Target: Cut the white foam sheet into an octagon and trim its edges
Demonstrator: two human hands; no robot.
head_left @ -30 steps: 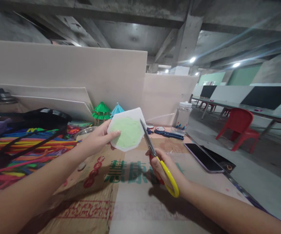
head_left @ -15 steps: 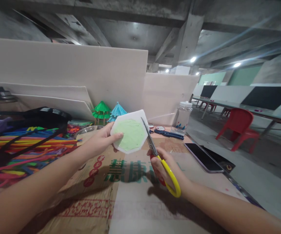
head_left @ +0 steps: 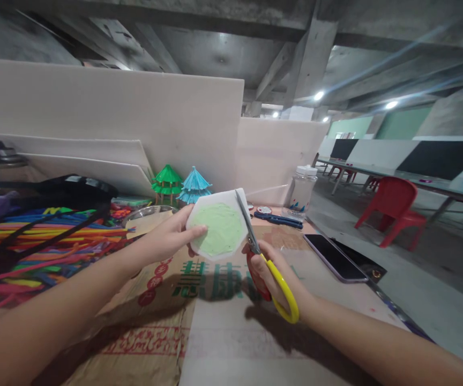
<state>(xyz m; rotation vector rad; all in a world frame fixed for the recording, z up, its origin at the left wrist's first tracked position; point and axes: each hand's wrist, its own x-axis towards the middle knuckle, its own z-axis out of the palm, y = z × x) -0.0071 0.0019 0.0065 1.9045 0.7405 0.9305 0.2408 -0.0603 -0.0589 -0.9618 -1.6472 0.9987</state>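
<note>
A white many-sided piece with a light green layer (head_left: 221,228) is gripped at its left edge by my left hand (head_left: 181,229), thumb on the green face. My right hand (head_left: 269,273) holds scissors with yellow and red handles (head_left: 282,292). The scissor blades lie at the right edge of the white piece, one blade across its front; the other is mostly hidden. Both hands are above a cardboard sheet (head_left: 147,343) with green and red print.
Behind are a green paper umbrella shape (head_left: 167,179), a blue one (head_left: 194,185), a navy tool (head_left: 278,220) and a clear bottle (head_left: 301,193). A phone (head_left: 334,257) lies right; colourful strips (head_left: 54,230) lie left. A red chair (head_left: 396,206) stands beyond.
The white and green piece has moved slightly down and to the right with my left hand. The scissor blades look closer together; my right hand has barely moved.
</note>
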